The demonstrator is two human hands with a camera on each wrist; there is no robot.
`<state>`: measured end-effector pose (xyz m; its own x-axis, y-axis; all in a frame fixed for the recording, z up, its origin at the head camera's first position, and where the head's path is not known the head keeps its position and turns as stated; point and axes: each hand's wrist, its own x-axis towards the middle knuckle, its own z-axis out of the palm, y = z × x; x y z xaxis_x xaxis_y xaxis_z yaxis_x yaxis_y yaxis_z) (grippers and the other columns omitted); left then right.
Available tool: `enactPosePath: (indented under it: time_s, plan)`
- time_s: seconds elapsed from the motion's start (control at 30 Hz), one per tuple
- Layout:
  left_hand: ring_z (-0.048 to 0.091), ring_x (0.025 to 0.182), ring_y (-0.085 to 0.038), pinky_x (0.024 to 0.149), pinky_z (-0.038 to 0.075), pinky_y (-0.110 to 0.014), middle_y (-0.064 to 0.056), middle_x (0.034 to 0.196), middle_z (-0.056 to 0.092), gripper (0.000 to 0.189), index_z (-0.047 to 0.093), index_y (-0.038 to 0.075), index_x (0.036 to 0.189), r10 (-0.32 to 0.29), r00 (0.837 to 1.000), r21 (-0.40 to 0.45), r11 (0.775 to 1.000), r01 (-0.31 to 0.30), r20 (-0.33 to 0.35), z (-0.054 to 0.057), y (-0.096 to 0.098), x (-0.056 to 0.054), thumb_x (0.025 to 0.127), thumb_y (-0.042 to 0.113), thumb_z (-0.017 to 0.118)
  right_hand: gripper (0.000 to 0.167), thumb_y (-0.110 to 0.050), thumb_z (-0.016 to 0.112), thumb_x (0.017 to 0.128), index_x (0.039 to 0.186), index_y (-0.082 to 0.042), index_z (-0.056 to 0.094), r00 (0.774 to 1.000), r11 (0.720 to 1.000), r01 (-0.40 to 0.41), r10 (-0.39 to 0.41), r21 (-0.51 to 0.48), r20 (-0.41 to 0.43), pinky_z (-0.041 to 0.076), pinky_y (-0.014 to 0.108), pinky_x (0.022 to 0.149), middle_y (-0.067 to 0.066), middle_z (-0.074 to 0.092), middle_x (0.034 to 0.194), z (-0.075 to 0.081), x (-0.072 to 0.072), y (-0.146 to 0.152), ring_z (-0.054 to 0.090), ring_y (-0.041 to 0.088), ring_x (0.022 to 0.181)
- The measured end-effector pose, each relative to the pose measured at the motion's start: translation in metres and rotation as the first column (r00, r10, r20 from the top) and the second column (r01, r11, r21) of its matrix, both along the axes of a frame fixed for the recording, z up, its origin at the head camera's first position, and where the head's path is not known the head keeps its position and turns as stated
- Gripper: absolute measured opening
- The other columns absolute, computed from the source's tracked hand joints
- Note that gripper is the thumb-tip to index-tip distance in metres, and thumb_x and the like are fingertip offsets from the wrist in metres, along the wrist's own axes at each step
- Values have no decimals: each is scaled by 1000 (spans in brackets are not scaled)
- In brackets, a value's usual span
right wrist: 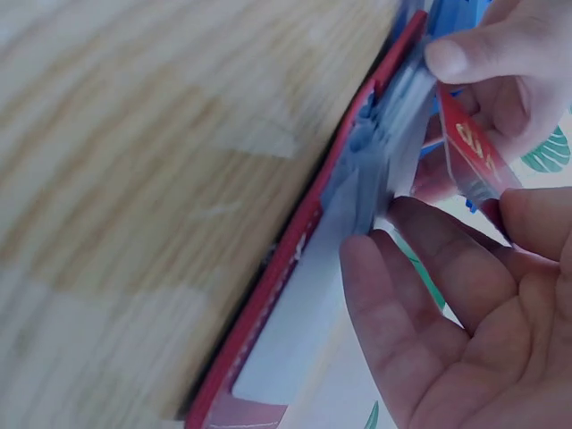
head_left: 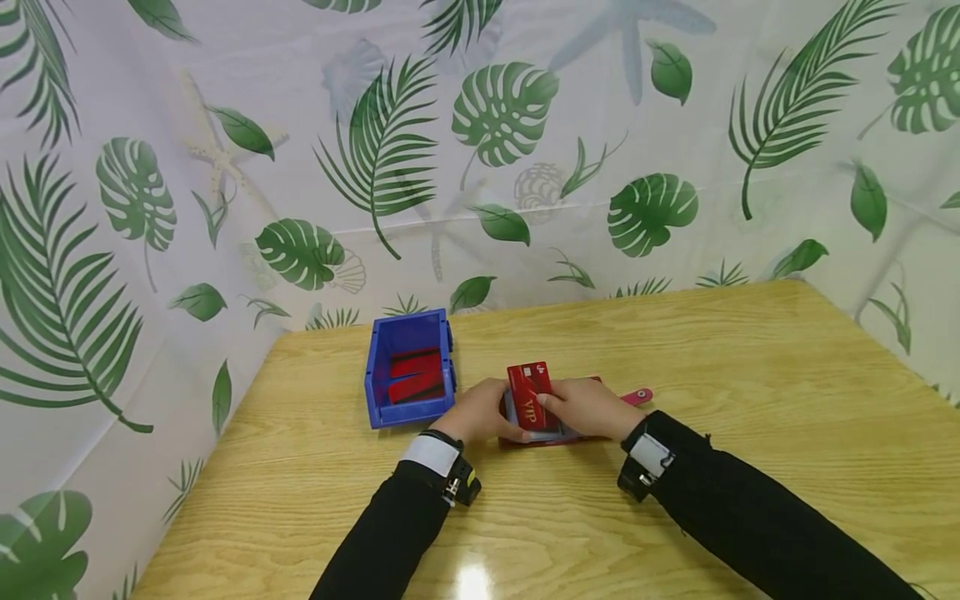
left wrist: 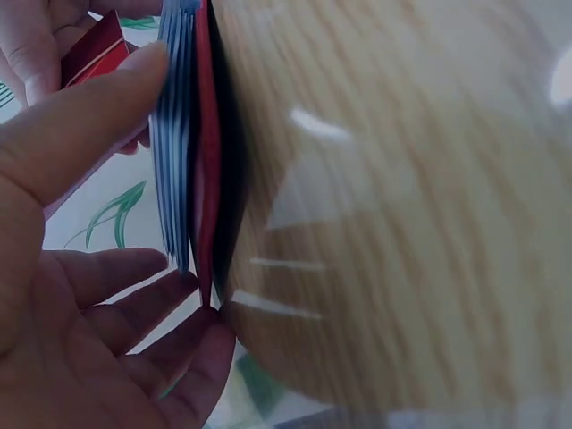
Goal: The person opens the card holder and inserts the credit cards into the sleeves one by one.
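Observation:
A red card holder with a stack of clear plastic sleeves lies opened out on the table; its red cover (head_left: 555, 442) shows along the near edge. My left hand (head_left: 483, 412) grips its left side, thumb on the sleeves (left wrist: 177, 134) and fingertips at the edge of the cover (left wrist: 207, 170). Between thumb and fingers, my right hand (head_left: 588, 406) pinches a red card (head_left: 527, 385) with gold "VIP" lettering. The card is tilted over the sleeves. In the right wrist view, other right fingertips (right wrist: 362, 259) reach the sleeve edges.
Left of the hands stands a blue plastic bin (head_left: 371, 375) with red and black cards (head_left: 416, 387) inside. A pink strap (head_left: 637, 397) with a snap sticks out right of the holder. A leaf-patterned cloth (head_left: 480, 192) hangs behind the wooden table (head_left: 712, 350).

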<state>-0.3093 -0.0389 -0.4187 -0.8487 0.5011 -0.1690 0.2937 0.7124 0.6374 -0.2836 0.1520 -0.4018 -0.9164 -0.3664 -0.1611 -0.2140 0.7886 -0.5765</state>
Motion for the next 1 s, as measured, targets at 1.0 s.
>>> enactPosePath:
  time_s: [1.0]
  plan:
    - [55, 107, -23, 94, 45, -36, -12, 129, 57, 79, 52, 10, 139, 31, 997, -252, 966, -48, -72, 7, 8, 10, 74, 39, 85, 32, -12, 54, 99, 120, 13, 50, 894, 844, 423, -329, -330, 304, 54, 28, 59, 25, 61, 106, -16, -10, 39, 61, 17, 65]
